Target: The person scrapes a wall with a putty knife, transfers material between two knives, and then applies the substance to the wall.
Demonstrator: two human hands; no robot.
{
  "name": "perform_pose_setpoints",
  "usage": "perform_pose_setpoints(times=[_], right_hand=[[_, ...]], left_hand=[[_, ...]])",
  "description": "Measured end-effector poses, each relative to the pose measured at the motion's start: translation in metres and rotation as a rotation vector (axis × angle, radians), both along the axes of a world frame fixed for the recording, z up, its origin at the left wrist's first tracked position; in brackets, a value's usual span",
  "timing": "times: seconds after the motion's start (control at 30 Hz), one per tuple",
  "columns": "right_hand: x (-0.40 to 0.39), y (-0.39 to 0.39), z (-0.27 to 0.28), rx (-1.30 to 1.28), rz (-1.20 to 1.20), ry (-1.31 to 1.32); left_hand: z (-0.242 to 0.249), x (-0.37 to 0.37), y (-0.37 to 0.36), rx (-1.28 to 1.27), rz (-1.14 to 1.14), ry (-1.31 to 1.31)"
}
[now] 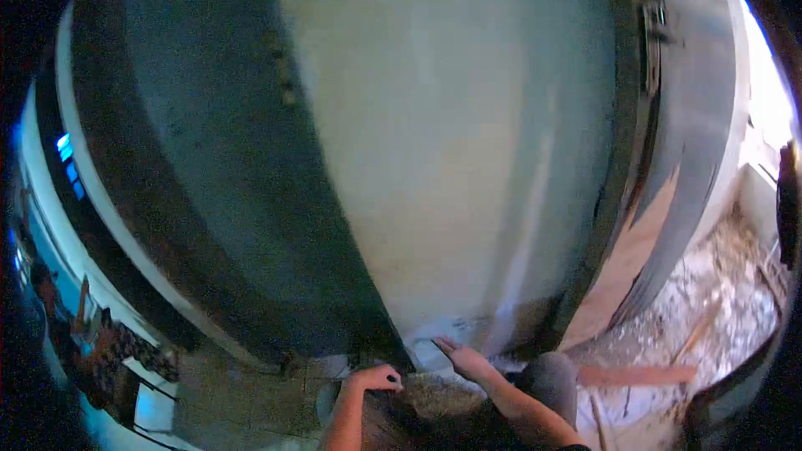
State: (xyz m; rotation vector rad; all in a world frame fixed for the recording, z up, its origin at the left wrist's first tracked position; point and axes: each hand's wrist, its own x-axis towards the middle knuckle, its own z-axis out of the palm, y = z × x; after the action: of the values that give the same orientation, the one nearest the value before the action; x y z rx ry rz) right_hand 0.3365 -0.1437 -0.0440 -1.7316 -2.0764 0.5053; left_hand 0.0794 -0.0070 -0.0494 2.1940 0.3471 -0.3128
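Low in front of a pale door-like panel [434,159], my right hand [459,357] reaches toward its bottom edge. A thin dark line runs along the fingers; whether it is a tool edge is too small to tell. Just below lies a small light patch near the floor. My left hand [376,378] is curled to the left of it, above my lap, with a small dark spot at the fingertips that I cannot identify. The two hands are apart.
A dark panel [242,159] stands left of the pale one. At right are a metal latch [652,42], white debris [710,284] and a reddish plank [637,375] on the floor. Another person [63,326] is at the far left, near a chair-like frame [154,407].
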Motion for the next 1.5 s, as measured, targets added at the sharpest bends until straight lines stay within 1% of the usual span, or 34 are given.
perform_pose_setpoints(times=[0.03, 0.07, 0.13, 0.23, 0.3, 0.37, 0.4, 0.43, 0.5, 0.53, 0.57, 0.6, 0.63, 0.67, 0.7, 0.77, 0.83, 0.9, 0.97, 1.03, 1.07, 1.13, 1.17, 1.27, 1.33, 1.37, 1.47, 1.5], right_hand=[[-0.003, -0.009, 0.003, -0.026, -0.034, -0.040], [0.000, -0.014, 0.009, -0.054, -0.075, -0.062], [0.005, -0.019, -0.009, 0.063, -0.097, -0.173], [0.021, -0.026, -0.007, 0.273, -0.087, -0.374], [0.036, -0.024, -0.009, 0.411, -0.047, -0.503], [0.057, -0.012, 0.006, 0.541, 0.013, -0.599], [0.072, -0.006, 0.019, 0.401, -0.065, -0.581], [0.081, 0.004, 0.047, 0.259, -0.145, -0.553], [0.058, -0.008, 0.157, 0.462, -0.274, -0.438], [0.058, -0.005, 0.197, 0.554, -0.325, -0.438], [0.070, 0.013, 0.226, 0.765, -0.333, -0.241], [0.067, 0.011, 0.275, 0.976, -0.336, -0.639], [0.067, 0.018, 0.311, 1.011, -0.356, -0.450], [0.067, 0.024, 0.347, 1.055, -0.365, -0.256], [0.054, 0.014, 0.391, 1.145, -0.464, -0.608], [0.048, 0.018, 0.444, 1.187, -0.463, -0.631], [0.046, 0.029, 0.476, 1.246, -0.460, -0.696], [0.047, 0.042, 0.489, 1.282, -0.480, -0.746], [0.048, 0.057, 0.491, 1.293, -0.526, -0.778], [0.046, 0.066, 0.495, 1.353, -0.538, -0.643], [0.043, 0.068, 0.498, 1.381, -0.542, -0.576], [0.033, 0.066, 0.514, 1.341, -0.511, -0.532], [0.029, 0.063, 0.516, 1.311, -0.503, -0.506], [0.027, 0.063, 0.507, 1.459, -0.457, -0.595], [0.034, 0.065, 0.498, 1.431, -0.479, -0.754], [0.035, 0.066, 0.495, 1.417, -0.488, -0.833], [0.028, 0.066, 0.519, 1.376, -0.530, -0.874], [0.030, 0.073, 0.533, 1.411, -0.506, -0.844]], left_hand=[[-0.010, -0.003, 0.001, -0.037, -0.005, -0.047], [-0.010, 0.000, 0.005, -0.010, -0.002, -0.053], [-0.011, -0.005, 0.006, 0.042, -0.003, -0.064], [0.009, -0.009, -0.001, 0.013, 0.032, 0.050], [-0.013, -0.008, 0.007, 0.072, -0.019, 0.118], [-0.007, -0.006, 0.007, 0.118, -0.049, 0.148], [-0.001, -0.006, 0.002, 0.129, -0.053, 0.147], [0.004, -0.007, -0.001, 0.138, -0.059, 0.151], [-0.014, -0.008, 0.006, 0.124, -0.076, 0.114], [-0.020, -0.008, 0.010, 0.120, -0.082, 0.092], [-0.015, -0.008, 0.008, 0.138, -0.063, 0.118], [-0.006, -0.010, 0.001, 0.156, -0.044, 0.145], [-0.001, -0.011, -0.003, 0.172, -0.024, 0.173], [-0.005, -0.010, -0.001, 0.154, -0.050, 0.161], [-0.012, -0.009, 0.005, 0.135, -0.076, 0.150], [-0.016, -0.007, 0.006, 0.109, -0.092, 0.149], [-0.003, -0.008, 0.001, 0.098, -0.072, 0.167], [-0.025, -0.002, 0.012, 0.134, -0.091, 0.204], [-0.028, -0.002, 0.013, 0.121, -0.112, 0.198], [-0.026, -0.003, 0.014, 0.063, -0.135, 0.147], [-0.023, -0.004, 0.010, 0.100, -0.150, 0.159], [-0.018, -0.001, 0.007, 0.179, -0.179, 0.178], [-0.027, -0.001, 0.013, 0.155, -0.145, 0.177], [-0.050, -0.001, 0.012, 0.068, -0.068, 0.161], [-0.054, 0.000, 0.017, 0.040, -0.033, 0.118], [-0.006, -0.003, -0.004, 0.051, -0.008, 0.176], [-0.063, 0.007, 0.018, 0.121, -0.065, 0.135], [-0.067, 0.008, 0.021, 0.130, -0.067, 0.120]])
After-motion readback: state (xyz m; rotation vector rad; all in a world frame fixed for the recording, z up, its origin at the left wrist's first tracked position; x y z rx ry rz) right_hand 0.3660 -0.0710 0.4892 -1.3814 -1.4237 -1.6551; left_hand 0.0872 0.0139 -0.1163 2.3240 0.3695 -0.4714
